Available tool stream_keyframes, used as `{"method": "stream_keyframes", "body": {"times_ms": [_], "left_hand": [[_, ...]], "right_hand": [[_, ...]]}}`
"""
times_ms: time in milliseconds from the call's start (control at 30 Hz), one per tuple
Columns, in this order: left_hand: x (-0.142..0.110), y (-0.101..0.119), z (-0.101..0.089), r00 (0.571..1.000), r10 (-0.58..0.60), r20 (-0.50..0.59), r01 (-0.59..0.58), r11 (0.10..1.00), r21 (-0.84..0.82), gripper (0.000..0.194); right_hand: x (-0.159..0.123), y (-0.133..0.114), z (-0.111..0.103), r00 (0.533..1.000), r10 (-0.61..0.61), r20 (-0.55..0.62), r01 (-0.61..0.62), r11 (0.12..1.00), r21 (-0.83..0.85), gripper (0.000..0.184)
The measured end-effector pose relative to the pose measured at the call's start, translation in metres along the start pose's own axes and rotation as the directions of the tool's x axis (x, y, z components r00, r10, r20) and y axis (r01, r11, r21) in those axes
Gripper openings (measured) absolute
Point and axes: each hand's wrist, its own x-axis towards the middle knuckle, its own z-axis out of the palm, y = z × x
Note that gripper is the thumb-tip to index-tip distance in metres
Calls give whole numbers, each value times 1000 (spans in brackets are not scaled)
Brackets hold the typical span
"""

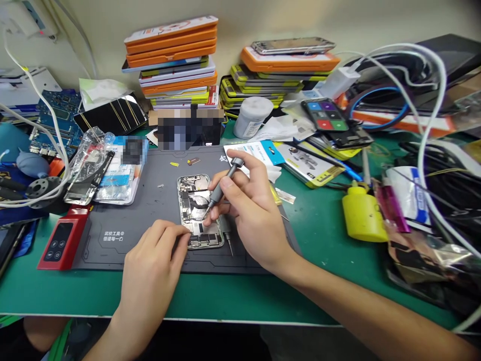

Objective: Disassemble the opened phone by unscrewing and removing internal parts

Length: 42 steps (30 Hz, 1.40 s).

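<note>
On a green tabletop (pixel 323 260), a dark grey rectangular mat (pixel 135 205) is overhung by the right hand (pixel 255 215) and left hand (pixel 154 260). An opened, silver-framed phone (pixel 196 200) on the mat is met at its edge by the left, whose grip cannot be determined. A slim grey screwdriver (pixel 216 193) is gripped by the right, tip down.

smooth metal screwdriver (pixel 215 196) (satin-looking); matt work mat (pixel 160 168); plastic bottle (pixel 364 215).

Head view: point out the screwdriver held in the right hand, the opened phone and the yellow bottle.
Held screwdriver (pixel 216 194): head view, on its grey barrel.
Opened phone (pixel 194 211): head view, on its exposed interior.
Yellow bottle (pixel 364 216): head view, on its body.
</note>
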Motion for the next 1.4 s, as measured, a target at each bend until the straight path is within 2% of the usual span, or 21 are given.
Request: {"method": "stream_keyframes", "body": {"times_ms": [533, 800, 1067, 1300, 1400], "left_hand": [[-1, -2, 0, 999, -50, 23, 52, 990, -130, 10], [-2, -3, 2, 998, -67, -6, 65, 988, -140, 10], [-10, -5, 5, 998, -48, -51, 42, 993, -114, 15], [-16, -4, 2, 991, -3, -135, -12, 994, -109, 16], [-19, -3, 0, 991, -2, -131, -14, 993, -119, 17]], "right_hand": [[-1, -1, 0, 1000, 25, -13, -25, 1000, 0, 47], [-2, 0, -1, 1000, 22, -3, -22, 1000, -15, 40], [-1, -1, 0, 999, 26, -21, -27, 1000, -14, 46], [-1, -1, -1, 999, 1, -35, -4, 997, -74, 43], [-2, -2, -2, 1000, -21, -19, 19, 993, -119, 41]]}}
